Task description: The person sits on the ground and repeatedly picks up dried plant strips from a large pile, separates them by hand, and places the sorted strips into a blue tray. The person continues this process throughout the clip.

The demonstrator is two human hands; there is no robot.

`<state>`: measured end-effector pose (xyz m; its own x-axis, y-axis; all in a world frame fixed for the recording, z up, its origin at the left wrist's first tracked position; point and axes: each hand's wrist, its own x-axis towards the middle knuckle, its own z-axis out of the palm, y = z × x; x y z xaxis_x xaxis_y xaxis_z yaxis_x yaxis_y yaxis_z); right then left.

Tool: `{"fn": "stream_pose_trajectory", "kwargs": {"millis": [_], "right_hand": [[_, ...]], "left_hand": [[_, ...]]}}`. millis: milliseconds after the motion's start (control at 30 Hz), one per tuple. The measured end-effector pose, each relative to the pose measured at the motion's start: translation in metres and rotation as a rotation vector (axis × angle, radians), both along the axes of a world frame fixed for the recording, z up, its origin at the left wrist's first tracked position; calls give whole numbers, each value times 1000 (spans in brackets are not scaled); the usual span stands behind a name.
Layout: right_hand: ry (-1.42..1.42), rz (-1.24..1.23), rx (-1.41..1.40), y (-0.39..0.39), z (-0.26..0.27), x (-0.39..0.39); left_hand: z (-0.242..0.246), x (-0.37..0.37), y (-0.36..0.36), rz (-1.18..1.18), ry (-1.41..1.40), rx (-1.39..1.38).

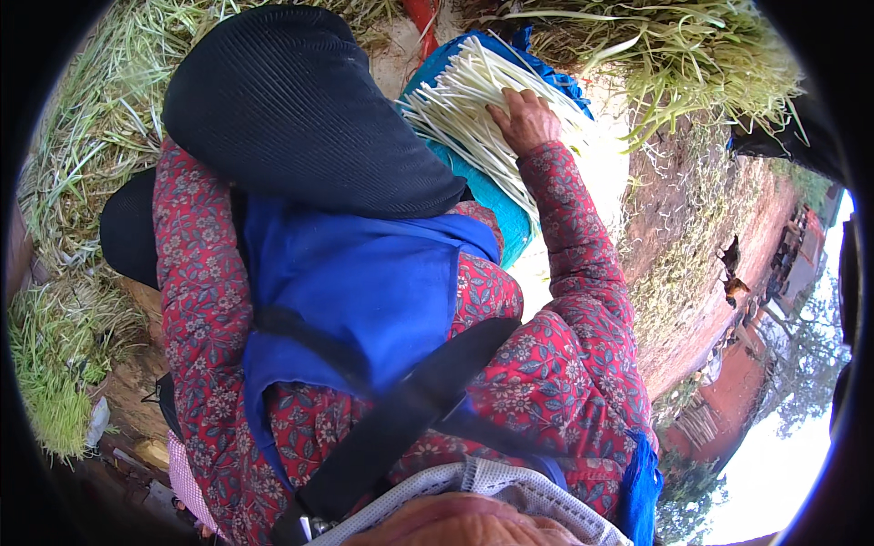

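Note:
My right hand [527,121] lies palm down on a thick bundle of long, pale peeled plant stems [471,123]. Its thumb stands apart from the bent fingers, and no stem is lifted. Under the bundle is a teal woven plastic sheet [488,201], with a darker blue edge [560,85] beyond the stems. To the left, my raised knee in ribbed black trousers [293,102] hides the end of my left sleeve [198,273]; the left hand is out of view. A blue apron [355,273] covers my lap, and a black strap [416,403] crosses my chest.
Heaps of green and yellowish leaves [696,54] lie at the upper right, with more leaf litter [89,150] along the left. Red plastic [423,27] sits at the top. A chicken [734,280] is on the bare ground at right. Stacked logs [696,423] lie farther off.

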<state>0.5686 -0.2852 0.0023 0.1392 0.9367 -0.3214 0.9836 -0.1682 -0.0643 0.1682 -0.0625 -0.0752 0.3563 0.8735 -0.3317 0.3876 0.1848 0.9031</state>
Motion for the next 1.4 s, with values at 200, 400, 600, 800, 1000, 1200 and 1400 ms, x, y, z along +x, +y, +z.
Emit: {"fn": "stream_pose_trajectory", "kwargs": {"millis": [200,400,600,800,1000,1200,1400], "right_hand": [[164,98,305,8,11,-3],[501,-6,250,40,14,-32],[1042,11,317,138,-6,-113],[1052,194,100,233,-69,-180],[718,250,179,303,-102,-220],[716,50,-228,286,-92,-253],[960,596,-582,225,-83,-288]], "left_hand": [[-18,-5,-10,39,41,-19],[-35,-11,-20,95,91,-1],[-39,-41,-49,331,294,62],[-42,-56,-71,629,467,-12],[-34,-56,-74,845,611,-134],[-12,-40,-57,944,-1,-301],[11,-24,-47,954,-292,-409]]}}
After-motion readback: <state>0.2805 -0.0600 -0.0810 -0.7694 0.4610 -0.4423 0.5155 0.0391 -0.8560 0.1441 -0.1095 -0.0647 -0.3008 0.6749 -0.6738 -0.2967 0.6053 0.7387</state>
